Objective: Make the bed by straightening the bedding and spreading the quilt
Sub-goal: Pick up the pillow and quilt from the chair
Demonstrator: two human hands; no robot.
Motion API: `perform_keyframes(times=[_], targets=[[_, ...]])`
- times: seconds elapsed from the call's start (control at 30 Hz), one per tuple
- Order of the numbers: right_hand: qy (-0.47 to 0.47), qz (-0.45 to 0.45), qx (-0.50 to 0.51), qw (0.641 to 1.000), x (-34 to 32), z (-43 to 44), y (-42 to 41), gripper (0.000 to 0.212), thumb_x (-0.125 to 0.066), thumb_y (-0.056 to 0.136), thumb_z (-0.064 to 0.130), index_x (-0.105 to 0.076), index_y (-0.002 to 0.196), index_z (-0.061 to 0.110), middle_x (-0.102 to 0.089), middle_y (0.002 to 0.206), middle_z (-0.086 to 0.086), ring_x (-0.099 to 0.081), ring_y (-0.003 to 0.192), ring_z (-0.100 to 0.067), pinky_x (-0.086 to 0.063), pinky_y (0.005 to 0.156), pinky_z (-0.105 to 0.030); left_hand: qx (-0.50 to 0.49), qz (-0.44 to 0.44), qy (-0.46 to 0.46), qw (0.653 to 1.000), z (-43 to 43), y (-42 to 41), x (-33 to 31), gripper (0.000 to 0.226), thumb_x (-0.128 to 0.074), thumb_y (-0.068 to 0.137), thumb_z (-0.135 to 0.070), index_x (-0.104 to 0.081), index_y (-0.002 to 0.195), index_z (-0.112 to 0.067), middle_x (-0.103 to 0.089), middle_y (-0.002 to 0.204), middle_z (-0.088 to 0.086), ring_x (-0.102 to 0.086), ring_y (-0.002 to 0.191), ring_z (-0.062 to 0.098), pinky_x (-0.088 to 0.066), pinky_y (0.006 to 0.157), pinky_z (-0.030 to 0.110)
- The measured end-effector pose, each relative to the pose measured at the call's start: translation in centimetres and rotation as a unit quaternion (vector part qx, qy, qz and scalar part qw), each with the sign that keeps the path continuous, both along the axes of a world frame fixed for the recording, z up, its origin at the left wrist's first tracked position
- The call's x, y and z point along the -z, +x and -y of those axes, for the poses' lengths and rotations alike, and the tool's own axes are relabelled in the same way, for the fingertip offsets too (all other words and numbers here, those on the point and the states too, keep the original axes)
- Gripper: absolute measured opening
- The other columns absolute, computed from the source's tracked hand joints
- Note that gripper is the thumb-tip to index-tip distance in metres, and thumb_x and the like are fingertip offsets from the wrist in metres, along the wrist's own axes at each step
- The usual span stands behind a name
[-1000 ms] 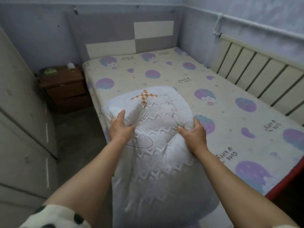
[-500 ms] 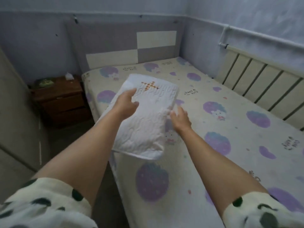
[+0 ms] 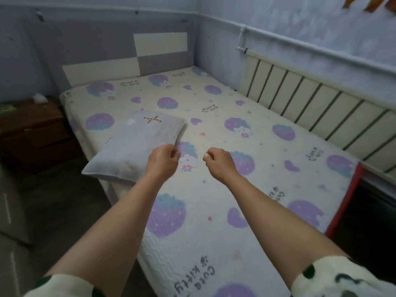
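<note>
Cream cotton printed with purple strawberries covers the bed [image 3: 246, 189] from the headboard [image 3: 107, 50] down to the foot. We see it lying flat and fairly smooth, with no quilt anywhere in view. Along the bed's right edge runs a radiator [image 3: 321, 108]. Off its left edge, near the head corner, stands a dark wooden nightstand [image 3: 32, 129]. The white quilted pillow [image 3: 137, 146] lies at the left edge, in the upper half of the bed. It sits askew to that edge, and its near corner hangs out past it over the floor. Our left hand [image 3: 163, 162] hovers at the pillow's near right corner, its fingers [image 3: 174, 154] curled together. We cannot tell whether they brush the cloth, but they grip nothing. Our right hand [image 3: 219, 163] is apart from the pillow, above the middle of the bed, with its fingers [image 3: 209, 154] likewise curled in on an empty palm.

We judge the step in hand to be placing the pillow, and it looks only half done. The next move calls for taking it by both sides, squaring it up and sliding it to the head edge against the headboard. Then the quilt must be found and spread.
</note>
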State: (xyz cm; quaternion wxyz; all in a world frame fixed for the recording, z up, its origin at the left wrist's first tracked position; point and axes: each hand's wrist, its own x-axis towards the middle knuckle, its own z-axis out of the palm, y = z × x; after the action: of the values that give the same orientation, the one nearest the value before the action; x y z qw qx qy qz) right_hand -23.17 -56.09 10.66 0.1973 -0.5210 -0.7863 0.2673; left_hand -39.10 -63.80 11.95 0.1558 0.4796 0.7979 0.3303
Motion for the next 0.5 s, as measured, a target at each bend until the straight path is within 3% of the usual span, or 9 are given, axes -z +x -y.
perform_keyframes(times=[0.13, 0.23, 0.37, 0.5], targets=[[0.026, -0.002, 0.024, 0.999, -2.5, 3.1, 9.4, 0.024, -0.045, 0.093, 0.021, -0.06, 0.076, 0.011, -0.065, 0.08, -0.009, -0.059, 0.078, -0.029, -0.049, 0.07, -0.036, 0.059, 0.0, 0.022, 0.998, 1.8, 9.2, -1.6, 0.027, -0.053, 0.094, -0.025, -0.062, 0.078, -0.005, -0.069, 0.082, 0.016, -0.065, 0.082, 0.031, -0.049, 0.073, 0.037], [0.055, 0.031, 0.047, 0.997, -3.7, 6.8, 18.4, 0.029, -0.045, 0.093, 0.019, -0.044, 0.064, 0.018, -0.058, 0.075, -0.01, -0.053, 0.075, -0.029, -0.038, 0.064, -0.033, 0.11, -0.004, 0.02, 0.994, 3.5, 16.9, -2.3, 0.027, -0.052, 0.093, -0.027, -0.063, 0.08, -0.007, -0.068, 0.078, 0.013, -0.065, 0.079, 0.031, -0.052, 0.073, 0.039], [0.059, 0.062, 0.099, 0.991, -4.8, 12.6, 32.3, 0.019, -0.045, 0.092, 0.021, -0.055, 0.077, 0.015, -0.066, 0.088, -0.014, -0.058, 0.085, -0.034, -0.045, 0.069, -0.037, 0.193, -0.006, 0.025, 0.981, 6.2, 29.8, -2.9, 0.026, -0.049, 0.092, -0.028, -0.059, 0.075, -0.01, -0.066, 0.075, 0.012, -0.063, 0.076, 0.033, -0.053, 0.072, 0.041], [0.071, 0.085, 0.17, 0.979, -5.4, 19.9, 47.0, 0.019, -0.047, 0.093, 0.023, -0.059, 0.082, 0.014, -0.067, 0.092, -0.014, -0.059, 0.088, -0.033, -0.042, 0.069, -0.035, 0.291, 0.0, 0.03, 0.956, 10.2, 45.2, -3.4, 0.024, -0.051, 0.093, -0.026, -0.061, 0.078, -0.01, -0.066, 0.078, 0.01, -0.062, 0.078, 0.032, -0.049, 0.069, 0.035]])
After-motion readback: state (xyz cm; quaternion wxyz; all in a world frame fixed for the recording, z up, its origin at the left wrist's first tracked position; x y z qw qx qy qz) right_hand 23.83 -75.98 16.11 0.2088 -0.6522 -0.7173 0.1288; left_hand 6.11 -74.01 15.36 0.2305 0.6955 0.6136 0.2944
